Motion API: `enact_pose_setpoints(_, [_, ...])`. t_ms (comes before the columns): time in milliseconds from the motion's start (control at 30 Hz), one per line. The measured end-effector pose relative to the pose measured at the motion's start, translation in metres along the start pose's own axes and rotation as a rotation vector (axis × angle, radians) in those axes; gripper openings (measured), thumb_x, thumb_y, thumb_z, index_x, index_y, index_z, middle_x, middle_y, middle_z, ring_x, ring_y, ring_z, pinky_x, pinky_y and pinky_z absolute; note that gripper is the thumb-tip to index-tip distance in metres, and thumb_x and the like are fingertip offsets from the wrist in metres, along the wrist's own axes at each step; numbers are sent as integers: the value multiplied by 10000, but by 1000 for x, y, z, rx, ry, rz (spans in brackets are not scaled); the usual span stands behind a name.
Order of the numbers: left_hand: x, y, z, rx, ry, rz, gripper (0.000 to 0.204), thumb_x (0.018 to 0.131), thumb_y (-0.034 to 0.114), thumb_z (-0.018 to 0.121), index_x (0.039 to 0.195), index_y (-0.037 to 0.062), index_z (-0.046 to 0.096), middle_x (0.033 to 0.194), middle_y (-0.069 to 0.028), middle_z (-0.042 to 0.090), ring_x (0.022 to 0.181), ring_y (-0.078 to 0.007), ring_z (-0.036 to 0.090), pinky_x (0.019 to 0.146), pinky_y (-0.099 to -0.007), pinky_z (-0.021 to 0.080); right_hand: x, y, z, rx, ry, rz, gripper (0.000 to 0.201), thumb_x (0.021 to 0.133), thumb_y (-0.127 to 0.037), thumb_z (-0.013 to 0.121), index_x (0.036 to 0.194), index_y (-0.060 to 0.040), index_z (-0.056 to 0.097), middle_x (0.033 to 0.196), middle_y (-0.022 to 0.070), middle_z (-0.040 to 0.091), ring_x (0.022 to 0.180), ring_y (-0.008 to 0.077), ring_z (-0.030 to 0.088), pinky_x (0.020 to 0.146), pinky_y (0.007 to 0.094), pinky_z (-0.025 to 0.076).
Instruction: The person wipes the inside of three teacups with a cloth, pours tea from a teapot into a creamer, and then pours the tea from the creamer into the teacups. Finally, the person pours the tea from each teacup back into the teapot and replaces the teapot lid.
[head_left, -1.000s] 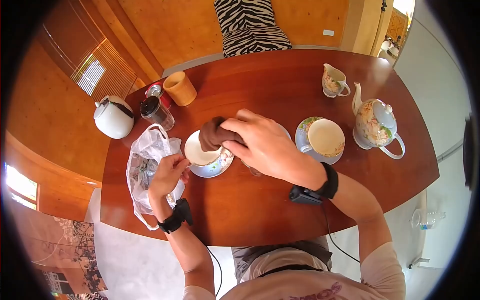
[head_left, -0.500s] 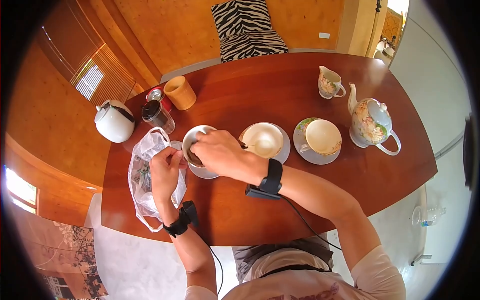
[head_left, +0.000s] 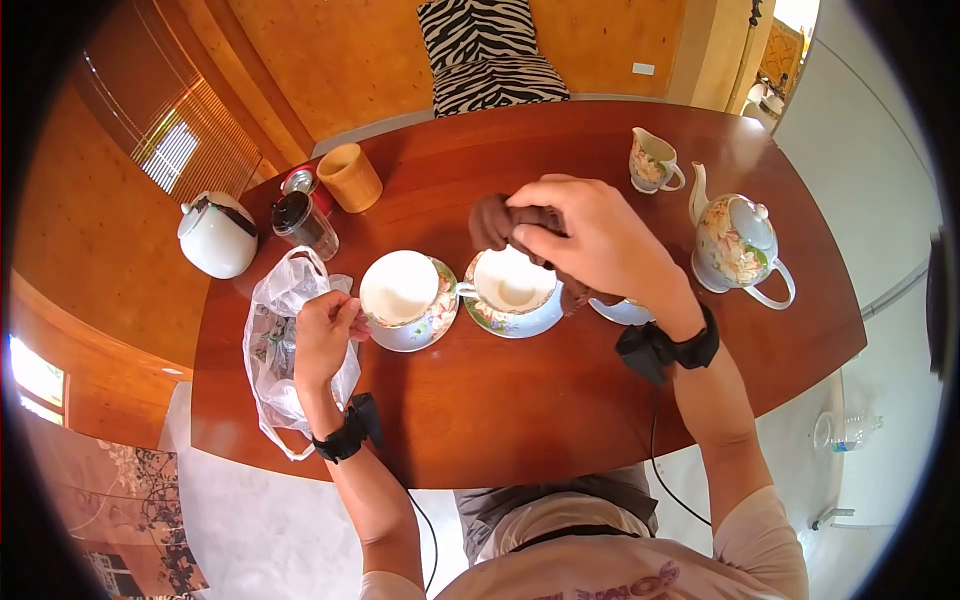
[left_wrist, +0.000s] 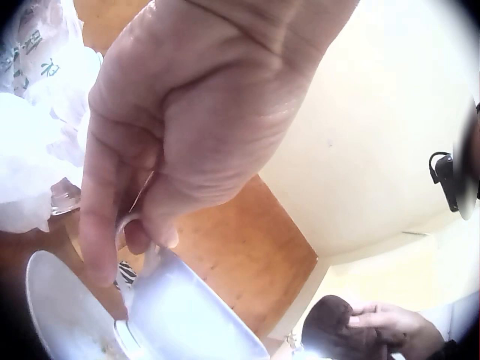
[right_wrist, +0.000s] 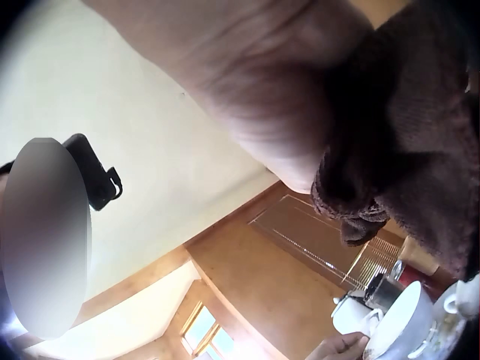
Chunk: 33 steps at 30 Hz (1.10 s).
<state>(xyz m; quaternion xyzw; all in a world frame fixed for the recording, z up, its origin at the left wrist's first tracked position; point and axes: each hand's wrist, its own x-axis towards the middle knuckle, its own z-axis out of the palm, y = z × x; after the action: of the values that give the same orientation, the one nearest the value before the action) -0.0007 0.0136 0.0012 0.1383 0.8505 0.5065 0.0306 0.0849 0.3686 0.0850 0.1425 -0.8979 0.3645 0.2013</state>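
Observation:
My left hand point(head_left: 322, 335) pinches the handle of the left teacup point(head_left: 398, 290), which sits over the left part of a flowered saucer point(head_left: 437, 322). In the left wrist view, thumb and fingers close round that white handle point(left_wrist: 129, 219). A bunched brown cloth point(head_left: 490, 222) is gripped in my right hand point(head_left: 605, 240), above the far rim of the middle teacup point(head_left: 513, 285). One end of the cloth hangs below the palm. That middle cup stands on its own saucer point(head_left: 520, 325). My right hand mostly hides the third cup and its saucer point(head_left: 625, 313).
A plastic bag point(head_left: 275, 345) lies left of my left hand. Behind it stand a white lidded pot point(head_left: 218, 240), a dark-lidded jar point(head_left: 305, 225), a red can point(head_left: 298, 182) and a wooden cup point(head_left: 350, 178). A teapot point(head_left: 735, 245) and creamer point(head_left: 652, 162) stand at right.
My right hand went left into the left teacup with the cloth, then came out and moved right over the middle cup. The left hand stays at the left cup's handle.

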Motion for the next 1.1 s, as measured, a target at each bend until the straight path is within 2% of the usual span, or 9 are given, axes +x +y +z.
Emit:
enact_pose_setpoints(233, [4,-11,-1,53,-41,-56,220,1035,86,573,904,-66,663,783,-103,708,670,-172,727,609,-286,615,-12,12,-27,64,9,65,241,912,-67,674,1119,58,680,949,123,711,825,200,677,749,328,535])
enact_pose_setpoints(267, [4,-11,0,58,-53,-65,219,1034,89,575,908,-67,666,778,-105,709,667,-173,727,604,-287,615,-13,13,-27,65,12,67,241,912,-67,674,1119,58,680,949,123,711,825,200,677,749,328,535])
enact_pose_setpoints(333, [5,-13,-1,66,-68,-72,219,1033,91,578,912,-68,668,774,-106,709,665,-174,727,599,-288,614,-14,16,-26,118,58,63,290,861,-185,692,1069,15,711,942,198,722,851,373,695,765,427,547])
enact_pose_setpoints(567, [4,-10,-2,38,-83,-112,171,1005,63,619,934,-76,690,758,-104,702,606,-153,698,530,-271,579,-18,14,-22,68,17,43,283,866,-203,695,1058,5,710,928,189,722,854,377,693,772,434,546])
enact_pose_setpoints(633, [1,-3,-1,30,-76,-124,159,995,59,629,945,-77,695,761,-96,701,596,-143,689,518,-270,569,-19,13,-21,51,-34,57,269,894,-115,700,1128,18,688,927,165,711,792,281,696,745,365,541])
enact_pose_setpoints(733, [-9,29,8,223,72,-50,121,961,48,665,969,-66,704,769,-101,709,602,-155,683,549,-288,570,-21,15,-13,28,15,8,255,886,-135,699,1109,-12,695,932,165,708,809,327,697,734,396,542])
enact_pose_setpoints(800, [-11,45,17,499,337,229,117,944,43,677,1004,-50,716,897,-136,738,700,-195,703,613,-315,574,-21,13,-5,-42,14,10,219,865,-145,688,1052,-32,707,927,154,712,838,347,693,745,435,543])
enact_pose_setpoints(1033, [-13,82,108,486,34,615,264,897,-69,618,1157,-57,663,1131,-231,694,970,-419,698,809,-469,570,-19,34,41,-399,-102,-82,115,855,-141,715,962,-104,738,896,84,667,838,312,678,727,431,560])
enact_pose_setpoints(1100, [-19,82,120,518,-29,540,332,889,-101,580,1216,-71,633,1136,-261,682,992,-449,689,797,-513,562,-20,37,52,-485,-87,-160,109,811,-117,734,915,-86,742,920,92,673,839,301,677,709,414,571])
